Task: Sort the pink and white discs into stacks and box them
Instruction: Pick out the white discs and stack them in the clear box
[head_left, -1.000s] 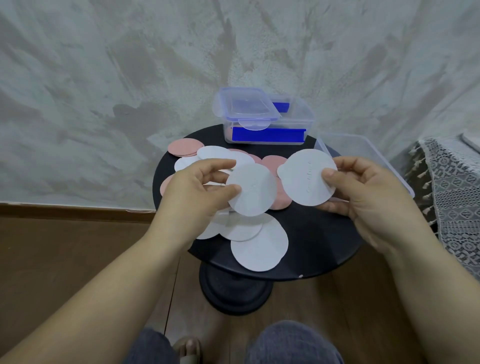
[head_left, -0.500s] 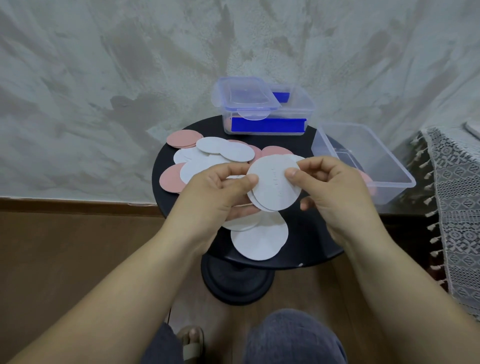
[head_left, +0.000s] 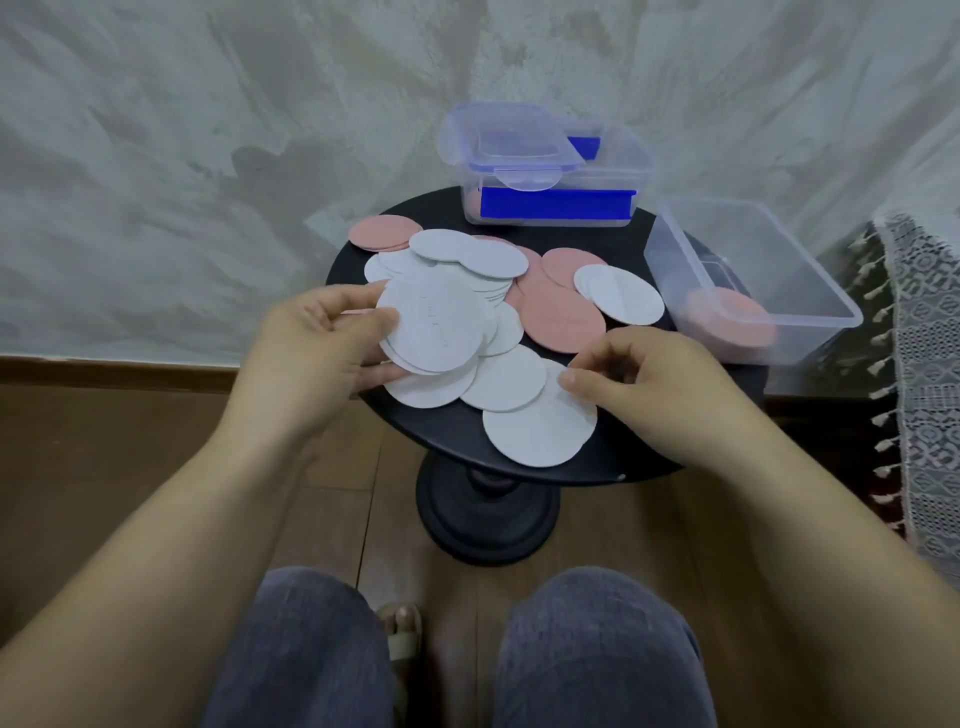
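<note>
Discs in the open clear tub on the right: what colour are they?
Pink discs, seen through the tub wall in the head view.

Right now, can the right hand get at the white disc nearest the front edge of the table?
Probably yes. The right hand is right at the far edge of that white disc, and nothing lies between them; only a neighbouring disc overlaps its rim.

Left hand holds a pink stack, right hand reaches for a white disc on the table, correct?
No. The head view shows the stack in the left hand is white, not pink; the right hand does reach for a white disc.
</note>
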